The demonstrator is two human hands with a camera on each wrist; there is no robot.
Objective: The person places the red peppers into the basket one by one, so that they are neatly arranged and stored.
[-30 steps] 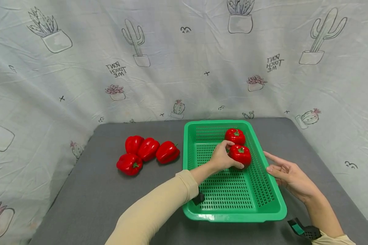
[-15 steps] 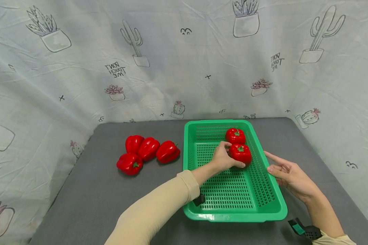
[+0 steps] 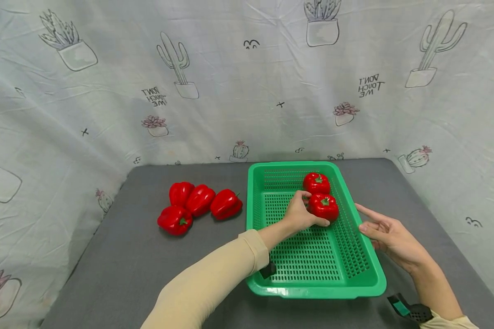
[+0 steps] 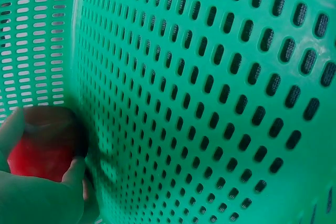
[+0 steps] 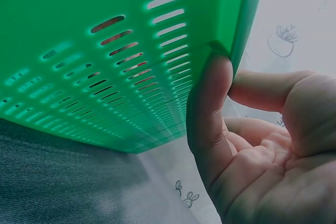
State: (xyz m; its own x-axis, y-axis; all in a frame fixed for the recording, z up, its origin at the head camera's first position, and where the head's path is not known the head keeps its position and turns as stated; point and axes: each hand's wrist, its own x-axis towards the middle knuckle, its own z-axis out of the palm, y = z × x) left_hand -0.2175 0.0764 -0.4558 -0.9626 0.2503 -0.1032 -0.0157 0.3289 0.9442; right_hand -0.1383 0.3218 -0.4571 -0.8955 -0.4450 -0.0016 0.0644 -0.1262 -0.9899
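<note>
A green perforated plastic basket [image 3: 304,292] stands on the grey table. Inside, along its right side, sit two red bell peppers, the back one [image 3: 317,183] and the front one [image 3: 325,207], touching each other with stems up. My left hand [image 3: 299,214] reaches in over the left rim and grips the front pepper from its left, fingers behind and thumb in front. In the left wrist view that pepper [image 4: 42,158] is blurred between fingers and thumb. My right hand [image 3: 389,235] pinches the basket's right rim [image 5: 239,19] from outside, a fingertip tucked under the lip.
Several more red bell peppers [image 3: 199,200] lie grouped on the grey table [image 3: 127,269], left of the basket. A pale cloth with cactus drawings [image 3: 230,82] hangs behind and at both sides of the table.
Over the last second the left hand and the front pepper have hardly shifted, staying beside the back pepper. The right hand keeps its place at the rim.
</note>
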